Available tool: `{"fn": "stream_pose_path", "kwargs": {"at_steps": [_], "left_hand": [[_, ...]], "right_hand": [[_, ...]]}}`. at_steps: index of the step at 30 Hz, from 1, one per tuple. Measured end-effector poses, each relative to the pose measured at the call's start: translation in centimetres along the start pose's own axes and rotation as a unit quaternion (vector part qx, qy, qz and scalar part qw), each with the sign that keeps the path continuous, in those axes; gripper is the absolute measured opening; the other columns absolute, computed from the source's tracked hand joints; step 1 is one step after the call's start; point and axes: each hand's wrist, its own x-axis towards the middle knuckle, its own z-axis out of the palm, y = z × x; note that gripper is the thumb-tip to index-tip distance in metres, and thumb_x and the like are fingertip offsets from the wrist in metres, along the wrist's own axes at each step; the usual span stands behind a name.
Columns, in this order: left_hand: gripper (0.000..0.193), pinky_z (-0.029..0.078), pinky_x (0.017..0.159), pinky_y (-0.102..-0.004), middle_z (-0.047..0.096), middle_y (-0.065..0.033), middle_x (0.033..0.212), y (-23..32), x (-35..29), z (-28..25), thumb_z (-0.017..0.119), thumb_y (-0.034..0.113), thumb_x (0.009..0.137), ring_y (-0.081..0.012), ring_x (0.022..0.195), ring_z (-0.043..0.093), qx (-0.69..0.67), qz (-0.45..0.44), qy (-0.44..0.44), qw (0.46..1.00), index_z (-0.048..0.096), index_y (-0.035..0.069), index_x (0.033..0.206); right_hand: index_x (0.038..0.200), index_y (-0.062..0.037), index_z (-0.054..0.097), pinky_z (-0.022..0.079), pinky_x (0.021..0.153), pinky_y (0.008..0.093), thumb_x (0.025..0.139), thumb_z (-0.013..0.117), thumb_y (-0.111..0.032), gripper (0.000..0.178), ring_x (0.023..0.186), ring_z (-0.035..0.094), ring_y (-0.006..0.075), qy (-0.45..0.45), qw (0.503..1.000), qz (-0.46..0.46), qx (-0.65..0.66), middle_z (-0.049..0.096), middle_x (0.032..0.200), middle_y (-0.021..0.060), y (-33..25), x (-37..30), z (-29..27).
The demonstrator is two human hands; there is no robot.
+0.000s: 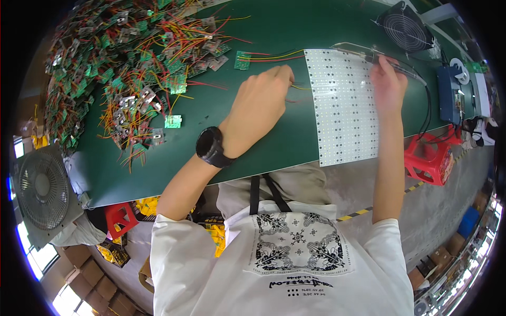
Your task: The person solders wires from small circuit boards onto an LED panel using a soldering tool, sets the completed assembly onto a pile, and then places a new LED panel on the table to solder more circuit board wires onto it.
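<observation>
My left hand [262, 95], with a black watch on its wrist, is closed low over the green table. Red and yellow wires [301, 87] stick out past its fingertips toward a white LED panel [345, 116]; whatever the fingers grip is hidden beneath them. My right hand [389, 84] is wrapped round a soldering iron [377, 57] with a thin feed tube, above the panel's upper right part. Just beyond my left hand lies a small green circuit board [242, 60], its red, black and yellow wires reaching the panel's left edge.
A large heap of wired circuit boards [142, 58] covers the table's left side. A black fan [405, 29] stands at the back right, near a blue soldering station [449, 95]. A grey fan [43, 181] stands at left. Red stools [429, 158] flank the table.
</observation>
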Motion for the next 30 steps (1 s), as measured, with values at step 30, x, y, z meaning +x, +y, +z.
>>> {"fn": "stream_pose_path", "kwargs": {"at_steps": [30], "left_hand": [[0.010,0.045,0.046,-0.0312,0.055,-0.0028,0.075,-3.1,3.4,2.6,0.067,0.007,0.077,-0.0207,0.053,0.058,0.056,0.108,0.116,0.986,0.059,0.007,0.084]], "right_hand": [[0.104,0.0057,0.059,0.039,0.048,0.0252,0.089,0.058,-0.006,0.019,0.060,0.055,0.0141,0.092,0.994,-0.032,-0.055,0.062,0.080,0.0113,-0.2,-0.1,0.4]]}}
